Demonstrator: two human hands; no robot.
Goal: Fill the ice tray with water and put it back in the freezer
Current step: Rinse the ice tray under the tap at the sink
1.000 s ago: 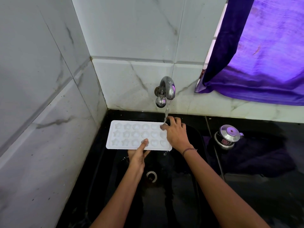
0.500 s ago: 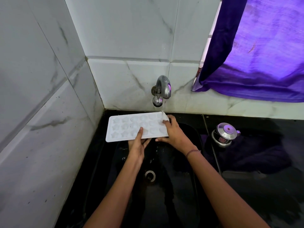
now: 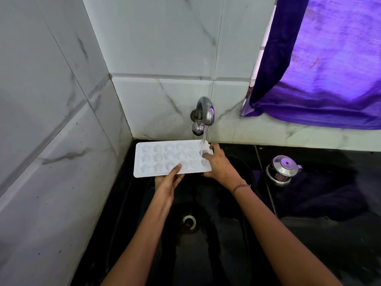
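Note:
A white ice tray (image 3: 158, 159) with star and round moulds hangs level over a black sink (image 3: 206, 254). My left hand (image 3: 168, 182) grips its near edge, thumb on top. My right hand (image 3: 219, 165) holds the tray's right end, thumb over the rim. A chrome tap (image 3: 204, 112) on the tiled wall runs a thin stream of water (image 3: 204, 141) onto the tray's far right corner.
White marble-look tiled walls close in on the left and behind. The sink drain (image 3: 189, 221) sits below the tray. A steel pot with a lid (image 3: 281, 170) stands on the black counter to the right. A purple curtain (image 3: 329, 65) hangs at the upper right.
The tray sits farther back toward the wall, and the stream now lands on its far right corner. Both hands keep their grip.

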